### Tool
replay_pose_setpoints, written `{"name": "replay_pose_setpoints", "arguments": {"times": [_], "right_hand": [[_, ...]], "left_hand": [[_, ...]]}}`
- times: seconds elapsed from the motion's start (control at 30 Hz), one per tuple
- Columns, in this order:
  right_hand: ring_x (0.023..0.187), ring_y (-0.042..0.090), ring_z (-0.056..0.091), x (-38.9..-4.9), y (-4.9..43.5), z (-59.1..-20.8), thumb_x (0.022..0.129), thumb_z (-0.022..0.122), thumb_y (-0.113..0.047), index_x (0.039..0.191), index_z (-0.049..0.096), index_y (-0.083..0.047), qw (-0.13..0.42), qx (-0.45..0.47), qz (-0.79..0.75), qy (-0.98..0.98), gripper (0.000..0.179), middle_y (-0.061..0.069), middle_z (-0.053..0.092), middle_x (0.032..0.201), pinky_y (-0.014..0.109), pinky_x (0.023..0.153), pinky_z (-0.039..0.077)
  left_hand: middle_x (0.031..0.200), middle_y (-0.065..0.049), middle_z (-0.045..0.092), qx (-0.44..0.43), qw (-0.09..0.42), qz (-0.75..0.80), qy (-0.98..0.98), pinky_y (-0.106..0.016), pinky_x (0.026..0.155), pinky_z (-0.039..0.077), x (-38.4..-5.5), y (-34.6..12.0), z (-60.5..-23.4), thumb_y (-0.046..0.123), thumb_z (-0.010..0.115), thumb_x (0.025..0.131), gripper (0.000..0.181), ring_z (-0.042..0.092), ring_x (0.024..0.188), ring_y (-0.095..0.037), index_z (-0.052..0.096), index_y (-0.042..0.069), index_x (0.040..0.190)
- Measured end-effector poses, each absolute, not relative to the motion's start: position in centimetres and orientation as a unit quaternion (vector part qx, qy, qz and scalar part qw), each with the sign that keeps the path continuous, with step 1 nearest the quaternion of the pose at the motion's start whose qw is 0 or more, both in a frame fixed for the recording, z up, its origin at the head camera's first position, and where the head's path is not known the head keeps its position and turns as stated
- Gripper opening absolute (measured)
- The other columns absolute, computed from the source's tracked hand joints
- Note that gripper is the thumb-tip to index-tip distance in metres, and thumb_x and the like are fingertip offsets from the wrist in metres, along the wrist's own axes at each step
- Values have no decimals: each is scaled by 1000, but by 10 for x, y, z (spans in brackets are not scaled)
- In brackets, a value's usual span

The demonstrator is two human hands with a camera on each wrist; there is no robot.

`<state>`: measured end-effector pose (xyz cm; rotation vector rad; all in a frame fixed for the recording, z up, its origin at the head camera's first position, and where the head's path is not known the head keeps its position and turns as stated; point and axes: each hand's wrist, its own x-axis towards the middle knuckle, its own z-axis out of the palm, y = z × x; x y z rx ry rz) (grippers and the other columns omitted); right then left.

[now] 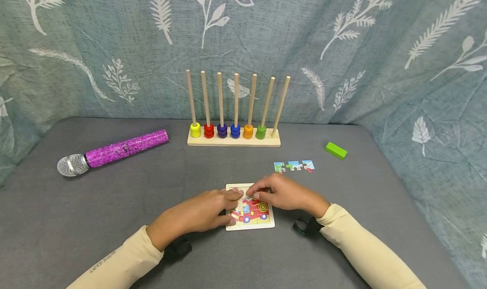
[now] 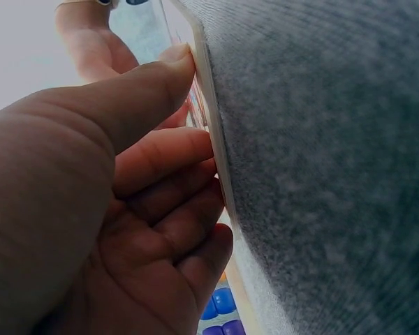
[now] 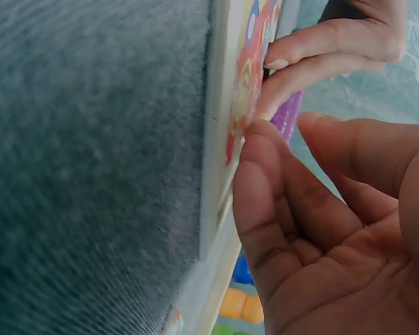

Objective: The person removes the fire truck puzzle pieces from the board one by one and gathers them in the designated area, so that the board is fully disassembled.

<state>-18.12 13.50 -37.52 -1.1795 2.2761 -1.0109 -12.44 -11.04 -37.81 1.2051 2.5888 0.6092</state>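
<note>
A small wooden tray jigsaw puzzle (image 1: 250,226) with a picture of a red fire truck lies on the table in front of me. My left hand (image 1: 207,208) rests on its left side, the thumb near the lower left corner and the fingers toward the top. Over the upper part, my right hand (image 1: 285,192) touches the puzzle with its fingertips. In the right wrist view the right thumb (image 3: 363,150) stands apart from the fingers, and no piece shows between them. Three loose puzzle pieces (image 1: 294,165) lie in a row beyond the right hand.
Behind the puzzle stands a wooden rack (image 1: 233,141) with upright pegs and coloured beads. A glittery purple microphone (image 1: 114,152) lies at the left, a green block (image 1: 336,150) at the right. A leaf-patterned curtain (image 1: 243,48) hangs behind the grey table (image 1: 133,204).
</note>
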Motion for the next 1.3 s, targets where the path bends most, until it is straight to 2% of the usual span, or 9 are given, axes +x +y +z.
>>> {"name": "replay_pose_setpoints", "arguments": {"times": [0.4, 0.6, 0.77, 0.87, 1.0, 1.1, 1.2, 1.3], "right_hand": [[76, 10, 62, -181, 136, -373, 96, 56, -1, 113, 70, -1, 215, -405, -403, 792, 22, 5, 71, 92, 24, 65, 51], [75, 9, 59, -181, 134, -378, 94, 58, -1, 110, 72, -5, 183, -416, -393, 799, 22, 3, 69, 99, 25, 64, 50], [78, 10, 58, -181, 131, -380, 92, 59, 2, 107, 72, -4, 162, -425, -405, 793, 21, 2, 67, 99, 27, 68, 51], [80, 10, 59, -180, 129, -379, 91, 60, 4, 107, 71, -3, 159, -422, -414, 791, 20, 3, 66, 98, 27, 70, 51], [80, 10, 59, -178, 127, -379, 91, 63, 3, 108, 71, -3, 175, -405, -417, 794, 20, 4, 65, 100, 27, 71, 51], [76, 10, 60, -177, 126, -379, 90, 63, 4, 111, 69, -3, 190, -398, -420, 794, 23, 3, 64, 101, 26, 68, 51], [72, 9, 60, -177, 125, -379, 89, 62, 6, 114, 68, -2, 203, -396, -423, 789, 26, 1, 66, 97, 26, 63, 51], [74, 8, 61, -177, 125, -378, 89, 63, 6, 115, 67, -1, 217, -396, -423, 786, 27, 0, 68, 91, 26, 64, 51]], "left_hand": [[140, -16, 52, 415, 103, 203, 881, -46, 102, 42, -126, -111, -377, 18, 70, 91, 26, 47, 130, -28, 70, 4, 112], [140, -15, 51, 409, 110, 207, 882, -45, 101, 42, -125, -111, -378, 19, 70, 91, 35, 47, 130, -28, 67, 2, 122], [139, -15, 52, 413, 108, 211, 879, -45, 101, 43, -125, -111, -379, 18, 70, 91, 29, 48, 129, -27, 69, 4, 117], [140, -15, 52, 412, 109, 211, 880, -45, 101, 42, -125, -111, -379, 18, 70, 91, 32, 48, 129, -27, 68, 3, 119], [140, -14, 51, 411, 111, 208, 881, -45, 101, 42, -125, -112, -379, 19, 70, 91, 34, 48, 130, -27, 67, 3, 121], [140, -15, 52, 415, 107, 205, 880, -45, 100, 43, -125, -111, -379, 19, 70, 91, 30, 48, 129, -27, 69, 3, 117], [138, -16, 53, 420, 101, 204, 879, -44, 98, 45, -124, -111, -379, 18, 70, 91, 26, 50, 127, -28, 70, 3, 113], [138, -16, 54, 420, 100, 204, 878, -44, 98, 46, -125, -111, -380, 18, 70, 91, 29, 51, 126, -28, 69, 3, 116]]}}
